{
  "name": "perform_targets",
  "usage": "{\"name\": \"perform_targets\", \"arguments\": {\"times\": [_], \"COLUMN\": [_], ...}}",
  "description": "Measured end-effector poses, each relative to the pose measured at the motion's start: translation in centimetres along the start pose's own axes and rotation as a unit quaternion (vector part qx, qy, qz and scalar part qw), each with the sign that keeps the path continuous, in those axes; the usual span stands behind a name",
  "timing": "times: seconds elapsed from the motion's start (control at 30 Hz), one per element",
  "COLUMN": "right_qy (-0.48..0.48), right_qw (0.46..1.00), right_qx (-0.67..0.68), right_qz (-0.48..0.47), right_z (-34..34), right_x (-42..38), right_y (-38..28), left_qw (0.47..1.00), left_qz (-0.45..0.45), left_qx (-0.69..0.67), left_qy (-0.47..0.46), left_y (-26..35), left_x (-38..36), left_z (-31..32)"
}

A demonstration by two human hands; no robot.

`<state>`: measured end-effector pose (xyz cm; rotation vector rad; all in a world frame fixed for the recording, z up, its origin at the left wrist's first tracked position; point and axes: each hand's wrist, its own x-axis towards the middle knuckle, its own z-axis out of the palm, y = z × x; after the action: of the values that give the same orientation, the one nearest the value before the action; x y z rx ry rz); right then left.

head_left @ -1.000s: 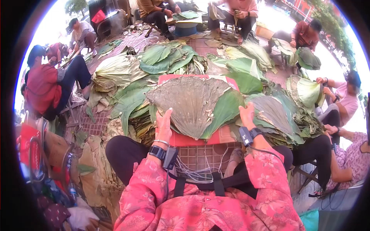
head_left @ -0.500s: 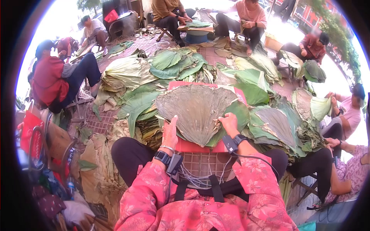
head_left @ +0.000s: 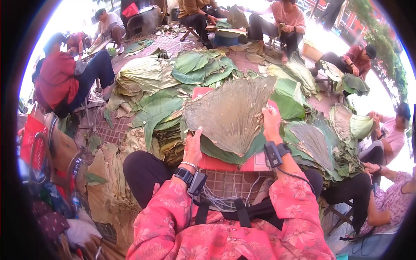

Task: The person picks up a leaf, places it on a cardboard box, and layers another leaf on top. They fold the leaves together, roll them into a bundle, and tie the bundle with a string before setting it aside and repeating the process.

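A large fan-shaped grey-brown leaf (head_left: 232, 115) is spread in front of me, its right side raised. My right hand (head_left: 271, 119) pinches its upper right edge. At the lower left, my left hand (head_left: 193, 147) holds the leaf's edge, thumb pointing up. Beneath it lies a green leaf (head_left: 229, 154), over a red board (head_left: 255, 163) at my knees. The fingers of my left hand are partly hidden behind the leaf.
Piles of green leaves (head_left: 160, 108) and pale folded leaves (head_left: 141, 76) lie ahead. More leaves (head_left: 310, 138) are heaped at right. Several people sit around on low seats. A red bag (head_left: 32, 141) is at left; flattened brown leaves (head_left: 112, 186) lie by my left knee.
My right hand has moved up and to the right, lifting that side of the grey-brown leaf. More of the green leaf underneath shows. My left hand has barely moved.
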<state>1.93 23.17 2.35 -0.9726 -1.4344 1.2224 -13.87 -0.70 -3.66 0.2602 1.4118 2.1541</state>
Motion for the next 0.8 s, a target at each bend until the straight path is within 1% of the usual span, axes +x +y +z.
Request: {"name": "perform_targets", "arguments": {"times": [0.03,0.07,0.1,0.13,0.17,0.2,0.23,0.27,0.3,0.33,0.37,0.4,0.47,0.53,0.57,0.63,0.67,0.7,0.73,0.77,0.8], "right_qy": [0.010,0.008,0.007,0.004,0.006,0.022,-0.004,-0.012,-0.050,-0.080,-0.101,-0.131,-0.141,-0.116,-0.109,-0.097,-0.093,-0.092,-0.092,-0.103,-0.082], "right_qw": [1.000,0.998,0.994,0.988,0.961,0.952,0.950,0.959,0.962,0.960,0.980,0.971,0.965,0.975,0.978,0.979,0.978,0.979,0.964,0.949,0.935], "right_qx": [0.026,0.054,0.081,0.107,0.110,0.013,0.060,0.045,0.074,0.056,0.042,0.033,0.001,-0.001,-0.001,0.057,0.071,0.081,0.166,0.219,0.263], "right_qz": [-0.006,0.033,0.071,0.109,0.253,0.305,0.307,0.278,0.257,0.263,0.166,0.198,0.222,0.190,0.176,0.169,0.174,0.164,0.185,0.202,0.223], "right_z": [-0.7,-1.5,-2.4,-2.7,-3.0,-3.4,-3.7,-3.3,-2.8,-2.7,-2.2,-2.1,-2.2,-2.5,-2.3,-2.5,-2.8,-3.1,-3.4,-3.6,-3.5], "right_x": [0.7,0.9,0.8,-0.4,-2.1,-2.7,-2.8,-4.0,-4.2,-4.8,-6.1,-7.1,-9.0,-8.5,-8.2,-6.6,-6.1,-4.8,-3.5,-2.4,-1.5], "right_y": [0.3,0.7,1.5,0.4,-0.6,0.3,4.1,4.2,6.3,6.3,5.3,4.4,0.6,0.4,0.3,0.5,-0.8,-0.4,-2.2,-2.6,-3.4], "left_qw": [1.000,0.999,1.000,0.999,0.999,0.998,1.000,0.999,1.000,1.000,1.000,0.999,0.999,0.999,0.999,1.000,0.999,0.998,0.997,0.989,0.976], "left_qz": [-0.014,-0.026,-0.012,0.002,0.016,0.027,0.010,-0.010,-0.005,0.003,-0.001,-0.001,-0.011,-0.032,-0.027,0.009,0.027,-0.003,-0.033,-0.051,-0.069], "left_qx": [0.009,0.019,0.027,0.036,0.045,0.049,0.028,0.011,0.000,-0.007,0.008,0.023,0.035,0.031,0.010,-0.027,-0.044,-0.060,-0.072,-0.132,-0.192], "left_qy": [-0.001,-0.003,0.005,0.013,0.019,0.011,-0.009,-0.029,-0.025,-0.013,-0.027,-0.037,-0.035,-0.008,0.013,0.005,0.001,0.004,0.017,-0.030,-0.078], "left_y": [0.2,0.5,1.0,1.8,2.7,2.8,2.3,1.8,1.1,0.6,0.2,0.1,-0.2,-0.1,-0.4,1.3,2.1,1.3,0.6,0.8,0.9], "left_x": [-0.1,-0.2,-0.7,-1.3,-1.9,-2.0,-1.6,-1.0,-0.4,0.0,0.1,0.2,0.6,0.8,0.8,0.2,0.3,1.4,2.1,2.4,2.5], "left_z": [0.1,0.2,0.3,0.3,0.3,1.5,1.6,0.8,0.8,0.4,-0.3,-1.0,-1.2,-1.3,-1.4,0.0,0.6,0.4,-1.2,-1.1,-0.8]}}
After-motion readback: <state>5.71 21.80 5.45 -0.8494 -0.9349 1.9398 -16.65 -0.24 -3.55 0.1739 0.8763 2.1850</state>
